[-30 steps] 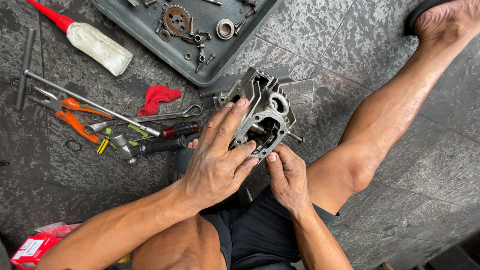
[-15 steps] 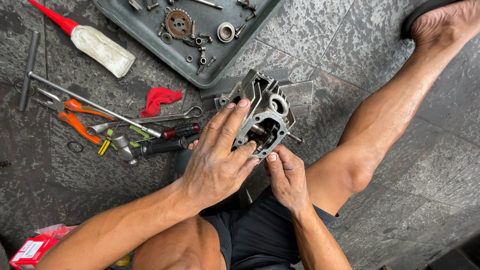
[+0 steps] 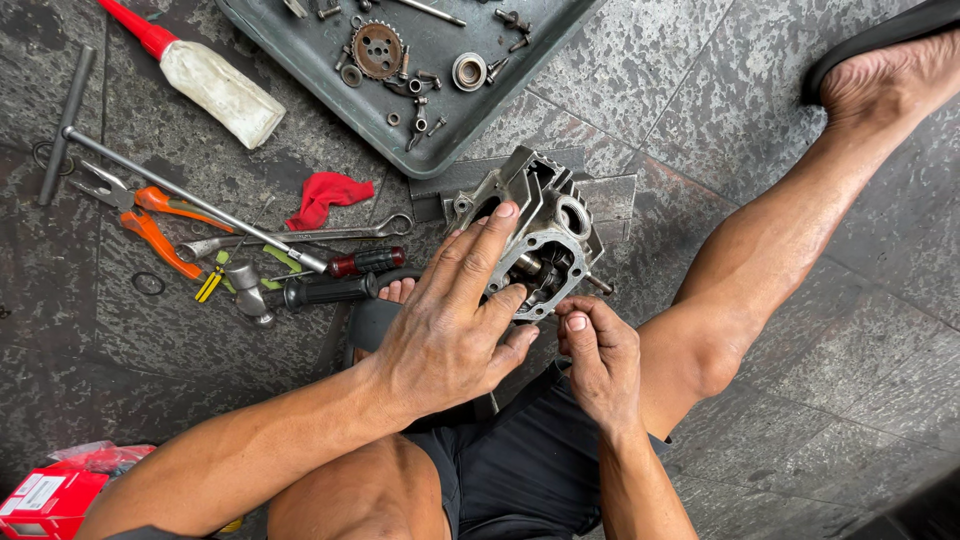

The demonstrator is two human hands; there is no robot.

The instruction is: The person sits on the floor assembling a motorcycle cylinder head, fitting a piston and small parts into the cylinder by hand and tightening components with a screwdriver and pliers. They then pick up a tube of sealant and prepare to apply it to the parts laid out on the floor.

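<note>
Seated on the stone floor, left hand (image 3: 450,335) spreads flat across a grey engine casing (image 3: 535,235) between the legs; right hand (image 3: 598,355) pinches something at its near edge, seemingly fitting a small part needing careful alignment.

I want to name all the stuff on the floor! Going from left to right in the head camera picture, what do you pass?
Red box → orange-handled pliers → red rag → left hand → metal engine casing → right hand → bare foot.
</note>
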